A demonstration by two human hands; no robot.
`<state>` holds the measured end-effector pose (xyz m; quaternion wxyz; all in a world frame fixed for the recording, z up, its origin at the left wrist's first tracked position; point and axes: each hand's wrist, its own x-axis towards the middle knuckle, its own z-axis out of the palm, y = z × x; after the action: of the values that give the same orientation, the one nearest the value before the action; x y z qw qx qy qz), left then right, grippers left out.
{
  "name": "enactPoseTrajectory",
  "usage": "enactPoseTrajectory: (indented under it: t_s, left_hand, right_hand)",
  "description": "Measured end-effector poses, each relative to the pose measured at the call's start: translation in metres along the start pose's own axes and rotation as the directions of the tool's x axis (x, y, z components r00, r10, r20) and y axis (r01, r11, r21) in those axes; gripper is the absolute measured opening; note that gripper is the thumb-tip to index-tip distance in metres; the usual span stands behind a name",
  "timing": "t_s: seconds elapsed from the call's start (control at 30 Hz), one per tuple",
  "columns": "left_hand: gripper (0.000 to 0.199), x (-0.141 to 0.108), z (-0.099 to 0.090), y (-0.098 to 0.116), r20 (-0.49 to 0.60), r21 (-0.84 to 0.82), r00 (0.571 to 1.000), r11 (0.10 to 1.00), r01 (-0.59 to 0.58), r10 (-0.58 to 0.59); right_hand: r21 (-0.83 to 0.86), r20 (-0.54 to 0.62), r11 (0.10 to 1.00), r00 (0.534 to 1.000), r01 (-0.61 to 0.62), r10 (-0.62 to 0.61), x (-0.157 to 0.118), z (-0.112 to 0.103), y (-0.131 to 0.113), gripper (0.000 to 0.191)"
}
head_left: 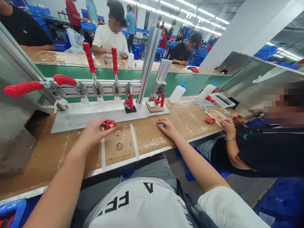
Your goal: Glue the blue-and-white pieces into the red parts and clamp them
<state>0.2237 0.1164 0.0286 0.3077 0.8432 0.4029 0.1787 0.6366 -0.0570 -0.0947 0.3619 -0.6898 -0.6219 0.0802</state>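
Observation:
My left hand (93,134) is closed around a small red plastic part (110,124) with pale patches, shaped like a toy car, above the bench's front left. To its right, my right hand (168,128) rests low on the bench, fingers curled over a small greyish piece (161,125) that they mostly hide. Between the hands, a small round cup (119,144) with a thin stick leaning in it sits on a cardboard sheet. Behind my hands, a toggle clamp with a red grip (130,101) stands on the grey base plate (71,122).
Red-handled clamps (89,58) line a metal rail at the back left. White bottles (177,92) with blue caps stand behind my right hand. Farther right lie grey pieces (204,104) and a red part (210,120), beside a co-worker (256,148). More people sit opposite.

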Motion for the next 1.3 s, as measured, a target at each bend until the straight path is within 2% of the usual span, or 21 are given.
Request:
enactPoseTrajectory:
  t_s: [0.1,0.13,0.2,0.3,0.4,0.5,0.6,0.7,0.9,0.97,1.07,1.17,1.3]
  left_hand:
    - [0.054,0.025,0.028,0.001,0.069,-0.155,0.996,0.987,-0.042,0.053]
    - [0.054,0.030,0.036,-0.001,0.082,-0.201,0.995,0.978,-0.046,0.063]
    - [0.053,0.036,0.050,-0.008,0.085,-0.259,0.992,0.964,-0.064,0.088]
    - [0.050,0.035,0.060,-0.023,0.044,-0.243,0.990,0.963,-0.119,0.133]
    - [0.049,0.034,0.061,-0.032,0.046,-0.186,0.990,0.975,-0.124,0.135]
    - [0.049,0.036,0.061,-0.035,0.052,-0.182,0.994,0.979,-0.088,0.099]
    - [0.049,0.041,0.062,-0.035,0.070,-0.203,0.994,0.977,-0.065,0.081]
    - [0.047,0.044,0.064,-0.037,0.083,-0.196,0.992,0.978,-0.074,0.092]
    - [0.043,0.047,0.069,-0.043,0.064,-0.180,0.992,0.979,-0.094,0.107]
    - [0.040,0.046,0.069,-0.042,0.056,-0.196,0.992,0.976,-0.099,0.112]
    - [0.039,0.045,0.067,-0.040,0.061,-0.216,0.992,0.972,-0.098,0.113]
    - [0.041,0.044,0.066,-0.038,0.064,-0.231,0.994,0.971,-0.067,0.083]
    - [0.046,0.043,0.062,-0.035,0.085,-0.262,0.995,0.964,-0.035,0.059]
  right_hand:
    - [0.006,0.197,0.972,0.952,0.237,-0.233,0.017,0.026,-0.045,0.028]
    - [-0.018,0.230,0.954,0.930,0.298,-0.286,0.024,0.032,-0.058,0.028]
    - [-0.102,0.212,0.920,0.912,0.379,-0.353,0.037,0.041,-0.081,0.027]
    - [-0.168,0.153,0.890,0.903,0.423,-0.401,0.049,0.052,-0.113,0.030]
    - [-0.038,0.329,0.880,0.838,0.473,-0.436,0.053,0.067,-0.146,0.038]
    - [0.068,0.481,0.897,0.774,0.436,-0.413,0.056,0.084,-0.172,0.043]
    - [0.055,0.532,0.906,0.756,0.419,-0.382,0.060,0.094,-0.186,0.042]
    - [0.064,0.542,0.881,0.725,0.468,-0.424,0.064,0.098,-0.190,0.044]
    - [0.170,0.490,0.739,0.594,0.652,-0.637,0.065,0.099,-0.193,0.049]
    - [0.168,0.461,0.728,0.600,0.664,-0.654,0.065,0.098,-0.195,0.049]
    - [0.153,0.458,0.770,0.646,0.619,-0.611,0.066,0.095,-0.196,0.047]
    - [0.210,0.495,0.824,0.670,0.526,-0.554,0.066,0.090,-0.196,0.047]
    - [0.342,0.426,0.858,0.750,0.384,-0.505,0.063,0.090,-0.193,0.052]
